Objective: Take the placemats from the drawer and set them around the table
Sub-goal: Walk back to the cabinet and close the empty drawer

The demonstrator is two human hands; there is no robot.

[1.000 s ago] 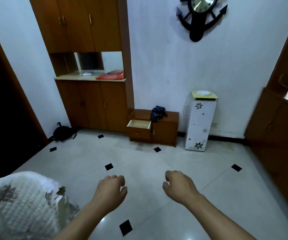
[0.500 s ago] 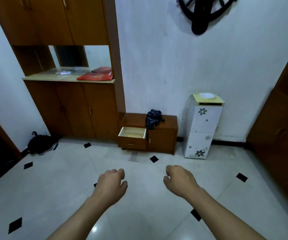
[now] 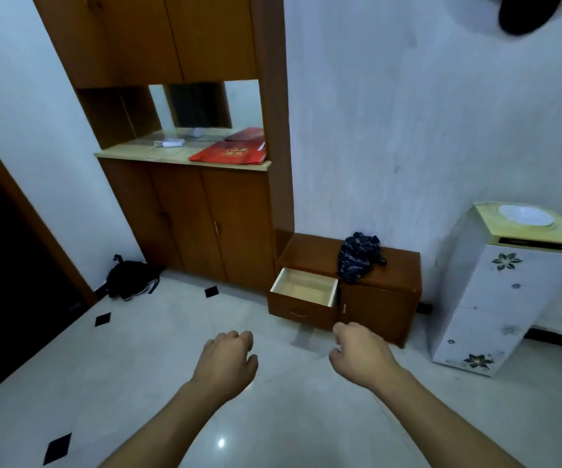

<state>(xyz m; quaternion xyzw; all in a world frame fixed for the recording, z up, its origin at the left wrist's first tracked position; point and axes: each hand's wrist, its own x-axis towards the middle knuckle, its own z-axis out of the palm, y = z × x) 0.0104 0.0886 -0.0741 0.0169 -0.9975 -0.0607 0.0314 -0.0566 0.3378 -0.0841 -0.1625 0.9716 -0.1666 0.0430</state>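
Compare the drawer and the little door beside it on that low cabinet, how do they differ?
The drawer is pulled out, its pale inside showing; the door is shut, only dark wood showing. The drawer has a horizontal handle on its front; the door has a small upright one at its left edge. Both share the low cabinet's brown wood.

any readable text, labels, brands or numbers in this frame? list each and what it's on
None can be read.
Red folder on the counter: gold characters, too blurred to read.
Water dispenser: dark strip under its top, no text legible; flower prints only.
Open drawer, low cabinet: no markings visible.
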